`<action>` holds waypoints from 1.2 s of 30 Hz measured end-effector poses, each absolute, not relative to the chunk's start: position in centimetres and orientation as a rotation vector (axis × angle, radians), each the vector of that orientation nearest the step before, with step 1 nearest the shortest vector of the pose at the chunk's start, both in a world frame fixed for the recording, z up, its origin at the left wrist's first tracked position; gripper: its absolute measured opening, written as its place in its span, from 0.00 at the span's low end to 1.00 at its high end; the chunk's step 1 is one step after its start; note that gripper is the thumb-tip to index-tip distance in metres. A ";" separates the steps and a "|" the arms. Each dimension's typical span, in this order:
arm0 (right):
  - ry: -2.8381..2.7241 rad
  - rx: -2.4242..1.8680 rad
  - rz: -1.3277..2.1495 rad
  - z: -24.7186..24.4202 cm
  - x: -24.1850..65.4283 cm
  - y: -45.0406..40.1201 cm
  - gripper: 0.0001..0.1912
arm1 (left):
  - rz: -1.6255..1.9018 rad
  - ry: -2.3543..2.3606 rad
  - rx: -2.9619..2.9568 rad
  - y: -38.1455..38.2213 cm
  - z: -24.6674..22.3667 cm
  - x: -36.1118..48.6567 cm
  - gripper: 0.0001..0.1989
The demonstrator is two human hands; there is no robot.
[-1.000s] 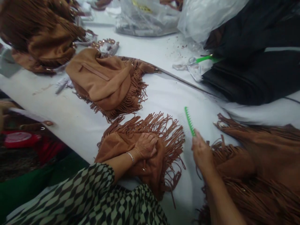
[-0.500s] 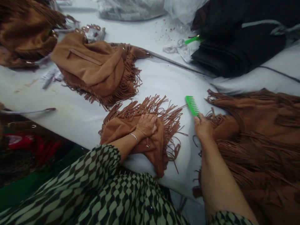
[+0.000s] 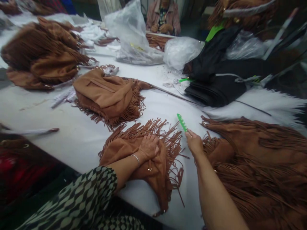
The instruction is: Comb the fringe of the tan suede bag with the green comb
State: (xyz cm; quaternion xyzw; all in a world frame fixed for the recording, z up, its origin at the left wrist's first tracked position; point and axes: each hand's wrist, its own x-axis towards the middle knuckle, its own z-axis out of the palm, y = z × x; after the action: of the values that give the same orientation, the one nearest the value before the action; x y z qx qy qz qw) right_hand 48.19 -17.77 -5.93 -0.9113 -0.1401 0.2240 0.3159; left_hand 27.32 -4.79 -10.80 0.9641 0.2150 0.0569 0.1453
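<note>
A brown suede bag with long fringe [image 3: 134, 148] lies on the white table in front of me. My left hand [image 3: 149, 147] presses on its upper side, fingers curled against the suede. Just right of the fringe, my right hand [image 3: 194, 142] is closed round the handle of a green comb [image 3: 181, 122]. The comb's wide teeth point up and right, and its handle is hidden in my fingers. Comb and fringe strands are close together; I cannot tell whether they touch.
Another fringed bag [image 3: 103, 92] lies beyond, with more brown bags [image 3: 43, 54] at far left. Fringed brown pieces [image 3: 254, 153] heap up at right. Folded black material [image 3: 216, 91] and clear plastic bags [image 3: 182, 51] sit at the back. A person [image 3: 163, 19] is across the table.
The view has tilted up, so more of the table's far side shows. My right hand has moved left with the comb, closer to the fringe. My left hand stays on the bag.
</note>
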 end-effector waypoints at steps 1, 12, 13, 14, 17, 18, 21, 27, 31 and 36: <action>-0.411 -2.448 0.521 -5.9 47.3 -18.1 0.25 | 0.155 0.634 2.731 -4.6 -10.4 27.5 0.17; -0.950 -2.810 -0.012 0.6 42.7 -21.0 0.25 | 0.270 0.374 2.038 -3.4 -2.9 39.6 0.14; -0.902 -2.823 0.044 0.7 43.1 -21.2 0.24 | 0.270 0.354 2.049 -3.6 -2.8 39.5 0.15; -0.827 -2.843 0.110 0.8 43.9 -21.6 0.24 | 0.277 0.349 2.067 -3.7 -2.8 39.0 0.15; -0.521 -2.915 0.252 1.7 47.4 -23.6 0.24 | 0.259 0.334 2.102 -3.3 -3.0 36.3 0.14; -0.447 -2.924 0.247 2.0 48.5 -24.4 0.25 | 0.242 0.337 2.103 -2.8 -3.1 35.5 0.14; -0.377 -2.768 0.021 2.4 49.2 -26.3 0.29 | 0.186 0.409 2.089 -0.5 -3.5 33.7 0.15; -0.420 -2.339 0.538 -1.6 34.8 -27.8 0.27 | 0.053 0.533 2.519 4.4 -4.8 26.7 0.32; -0.308 -2.310 0.631 -5.5 24.7 -28.7 0.28 | -0.003 0.799 2.704 5.5 -4.7 15.7 0.37; -0.387 -2.587 0.633 -6.7 23.0 -26.3 0.24 | -0.267 0.843 2.618 4.1 -5.3 7.9 0.34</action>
State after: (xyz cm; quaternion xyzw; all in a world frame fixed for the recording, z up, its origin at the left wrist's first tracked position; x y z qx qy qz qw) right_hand 23.00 -26.31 -6.67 -0.9370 -0.1401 0.2292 0.2232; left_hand 7.90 4.13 -5.31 0.9305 0.2997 -0.0948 0.1879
